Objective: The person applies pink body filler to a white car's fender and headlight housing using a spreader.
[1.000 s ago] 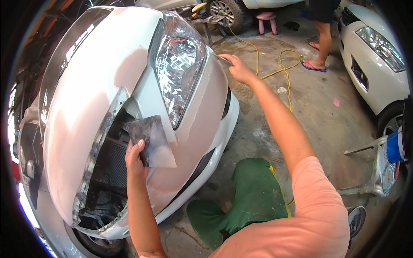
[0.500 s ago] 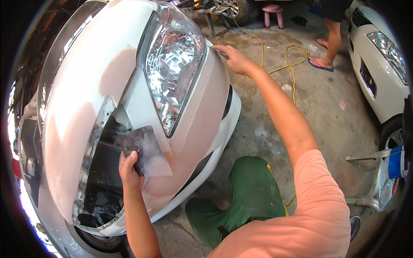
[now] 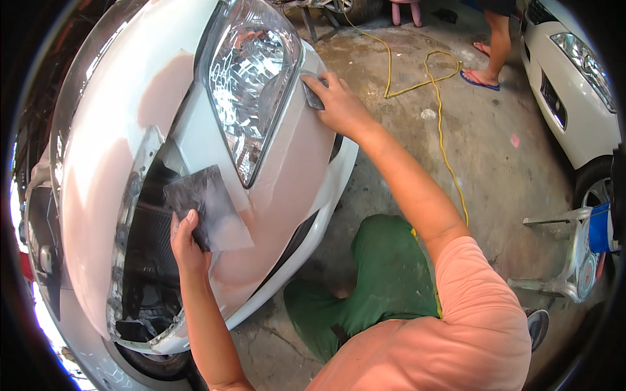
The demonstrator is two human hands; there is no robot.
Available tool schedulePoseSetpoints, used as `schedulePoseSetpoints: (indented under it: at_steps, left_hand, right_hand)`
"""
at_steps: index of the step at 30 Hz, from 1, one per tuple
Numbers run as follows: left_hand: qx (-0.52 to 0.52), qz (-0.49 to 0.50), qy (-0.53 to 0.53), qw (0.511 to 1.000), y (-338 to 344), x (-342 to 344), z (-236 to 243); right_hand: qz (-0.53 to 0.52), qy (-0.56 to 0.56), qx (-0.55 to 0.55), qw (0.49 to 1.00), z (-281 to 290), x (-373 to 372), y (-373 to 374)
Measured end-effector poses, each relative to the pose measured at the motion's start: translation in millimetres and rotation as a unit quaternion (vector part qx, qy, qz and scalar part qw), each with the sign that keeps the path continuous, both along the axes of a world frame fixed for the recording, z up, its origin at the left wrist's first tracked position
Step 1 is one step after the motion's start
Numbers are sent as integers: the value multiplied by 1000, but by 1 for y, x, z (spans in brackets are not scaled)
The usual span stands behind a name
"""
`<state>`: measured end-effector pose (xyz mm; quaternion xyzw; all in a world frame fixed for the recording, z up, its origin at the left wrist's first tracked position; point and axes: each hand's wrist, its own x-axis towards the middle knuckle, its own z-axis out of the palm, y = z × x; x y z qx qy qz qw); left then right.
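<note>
My left hand [image 3: 188,242] grips the edge of a dark sandpaper sheet [image 3: 212,212], thumb on top. White dust covers part of this sheet, which hangs in front of the car's open grille [image 3: 153,260]. On the far side of the headlight [image 3: 251,85], my right hand [image 3: 342,107] presses a small dark grey piece of sandpaper [image 3: 312,96] against the bumper [image 3: 287,156]. The fingers are stretched over that piece. White paint and dull pinkish patches show on the bumper, and another such patch marks the hood [image 3: 166,91].
A yellow hose [image 3: 440,124] winds over the concrete floor. At the right are a second white car [image 3: 567,85] and a grey stool [image 3: 574,260] beside a blue container [image 3: 598,228]. Another person's legs [image 3: 499,49] in flip-flops stand at the far right.
My right hand has come nearer along the headlight's outer edge, and the small sandpaper piece shows more. The whole view has shifted slightly; the left hand keeps the sheet.
</note>
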<state>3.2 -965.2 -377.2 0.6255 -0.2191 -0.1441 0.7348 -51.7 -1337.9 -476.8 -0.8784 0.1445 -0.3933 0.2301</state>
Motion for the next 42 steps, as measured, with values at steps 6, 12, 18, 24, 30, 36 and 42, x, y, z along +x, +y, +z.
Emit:
schedulePoseSetpoints:
  at_steps: [6,12,18,24,30,36,42]
  left_hand:
    - [1,-12,-3,1000,2,1,0]
    - [-6,-27,-8,1000,2,2,-1]
    - [-17,-46,-14,999,3,3,-1]
    - [-19,-52,-5,998,3,4,-1]
    - [-26,-59,6,998,5,4,2]
    - [-25,-52,9,998,3,2,2]
    - [-22,-49,8,999,4,5,1]
  right_hand:
    - [-23,28,-20,999,-1,-14,39]
    - [-12,-24,-61,998,-13,-26,76]
    - [-16,-13,-72,997,-16,-39,118]
    - [-23,18,-57,998,-16,-52,157]
    - [-17,7,-66,998,-21,-61,188]
    - [9,38,-18,999,-14,-72,213]
    - [61,80,46,994,2,-84,229]
